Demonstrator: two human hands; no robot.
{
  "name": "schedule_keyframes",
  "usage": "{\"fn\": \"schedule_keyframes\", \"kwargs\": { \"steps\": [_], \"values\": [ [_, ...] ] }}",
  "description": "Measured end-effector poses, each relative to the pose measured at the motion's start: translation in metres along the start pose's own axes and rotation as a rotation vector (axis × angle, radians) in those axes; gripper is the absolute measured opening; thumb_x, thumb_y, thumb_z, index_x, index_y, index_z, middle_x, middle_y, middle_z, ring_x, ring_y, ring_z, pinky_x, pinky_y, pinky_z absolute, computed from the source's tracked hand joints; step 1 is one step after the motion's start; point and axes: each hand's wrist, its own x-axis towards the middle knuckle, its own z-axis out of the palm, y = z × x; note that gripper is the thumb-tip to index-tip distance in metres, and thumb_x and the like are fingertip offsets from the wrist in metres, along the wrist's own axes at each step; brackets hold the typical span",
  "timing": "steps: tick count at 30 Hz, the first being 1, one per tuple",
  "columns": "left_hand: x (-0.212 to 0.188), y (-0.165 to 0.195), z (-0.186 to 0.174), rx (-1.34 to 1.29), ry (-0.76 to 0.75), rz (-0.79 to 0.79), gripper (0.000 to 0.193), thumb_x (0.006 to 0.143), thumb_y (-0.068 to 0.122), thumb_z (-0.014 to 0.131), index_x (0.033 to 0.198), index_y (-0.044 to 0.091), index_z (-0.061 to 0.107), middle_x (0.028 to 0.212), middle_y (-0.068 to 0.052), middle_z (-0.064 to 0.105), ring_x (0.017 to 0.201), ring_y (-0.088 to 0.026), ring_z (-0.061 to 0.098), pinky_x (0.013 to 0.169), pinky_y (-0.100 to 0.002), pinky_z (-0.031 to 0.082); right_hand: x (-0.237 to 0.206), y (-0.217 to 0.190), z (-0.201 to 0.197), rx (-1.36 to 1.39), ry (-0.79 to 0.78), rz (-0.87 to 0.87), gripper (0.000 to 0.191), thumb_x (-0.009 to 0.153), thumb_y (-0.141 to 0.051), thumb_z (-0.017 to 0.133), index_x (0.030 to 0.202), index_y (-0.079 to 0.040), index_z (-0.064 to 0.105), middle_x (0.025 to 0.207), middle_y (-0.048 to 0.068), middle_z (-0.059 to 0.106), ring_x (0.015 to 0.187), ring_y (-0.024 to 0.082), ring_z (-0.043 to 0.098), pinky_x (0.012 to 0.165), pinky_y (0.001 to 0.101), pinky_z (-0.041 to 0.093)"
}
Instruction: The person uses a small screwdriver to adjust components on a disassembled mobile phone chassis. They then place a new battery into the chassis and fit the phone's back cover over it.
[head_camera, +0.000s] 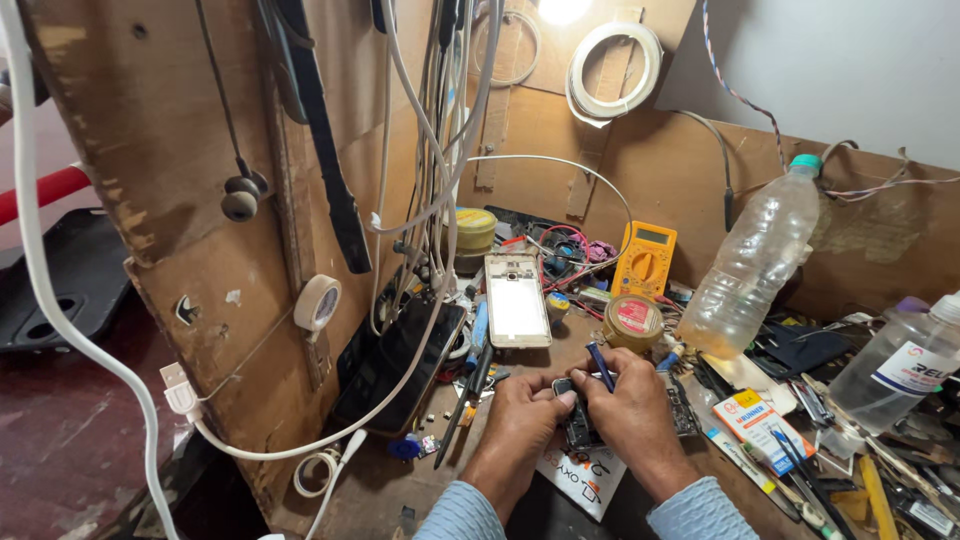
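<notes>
Hands, two (520, 405) (630, 400), one circuit board (578, 425) (dark), two bottles (752, 262) (895, 365)

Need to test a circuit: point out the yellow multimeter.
The yellow multimeter leans against the back board, right of centre, behind the round tin and left of the plastic bottle.

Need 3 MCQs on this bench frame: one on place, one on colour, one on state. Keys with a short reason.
1. Where does the multimeter stand?
A. left of the opened phone
B. right of the opened phone, against the back board
C. under the bottle

2. What colour is the cap of the tilted clear bottle?
A. red
B. green
C. black

3. What is the right hand doing?
A. resting flat and empty
B. holding a blue-handled tool over a small dark part
C. lifting the bottle

Key:
1 B, it sits right of the phone.
2 B, the cap shows green.
3 B, the tool sticks up from its fingers; the left hand steadies the part.
</notes>
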Motion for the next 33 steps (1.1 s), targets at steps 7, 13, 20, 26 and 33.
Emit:
{"fn": "schedule_keyframes", "kwargs": {
  "steps": [7,13,20,26,33],
  "values": [
    [0.001,0.002,0.001,0.022,-0.004,-0.025,0.024,0.092,0.004,0.066,0.114,-0.003,0.069,0.09,-0.006,0.073,0.074,-0.013,0.069,0.067,-0.031,0.062,0.0,-0.003,-0.001,-0.02,-0.011,0.027,0.02,0.079,-0.02,0.078,0.093,-0.005,0.08,0.081,0.013,0.079,0.074,0.021,0.078,0.071,0.037,0.058],
    [0.0,0.003,0.0,0.026,-0.003,-0.036,0.026,0.092,0.004,0.066,0.116,-0.004,0.068,0.091,-0.007,0.073,0.075,-0.013,0.07,0.068,-0.031,0.062,-0.001,-0.003,-0.002,0.018,-0.019,-0.011,0.019,0.079,-0.018,0.077,0.091,-0.004,0.08,0.078,0.012,0.079,0.07,0.02,0.077,0.068,0.0361,0.058],
    [0.001,0.002,0.001,0.019,0.002,-0.034,0.027,0.091,0.004,0.068,0.117,-0.006,0.068,0.092,-0.007,0.073,0.076,-0.013,0.07,0.069,-0.03,0.063,0.003,0.005,-0.002,0.088,-0.088,0.049,0.015,0.079,-0.015,0.079,0.09,-0.004,0.082,0.073,0.009,0.08,0.065,0.014,0.07,0.063,0.034,0.056],
    [0.0,0.005,0.001,0.047,0.007,-0.042,0.028,0.091,0.005,0.068,0.117,-0.005,0.069,0.09,-0.006,0.072,0.075,-0.013,0.07,0.066,-0.029,0.061,0.006,0.016,-0.004,0.126,-0.105,0.008,0.013,0.08,-0.01,0.077,0.09,-0.005,0.083,0.074,0.005,0.081,0.065,0.01,0.07,0.063,0.0298,0.056],
    [0.001,0.005,0.001,0.038,-0.007,-0.046,0.029,0.092,0.004,0.067,0.12,-0.005,0.068,0.091,-0.007,0.072,0.075,-0.014,0.07,0.065,-0.029,0.061,0.007,0.016,-0.005,0.233,-0.14,0.098,0.015,0.082,-0.013,0.078,0.092,-0.004,0.083,0.07,0.004,0.077,0.058,0.01,0.064,0.053,0.0293,0.051]
  ]
}}
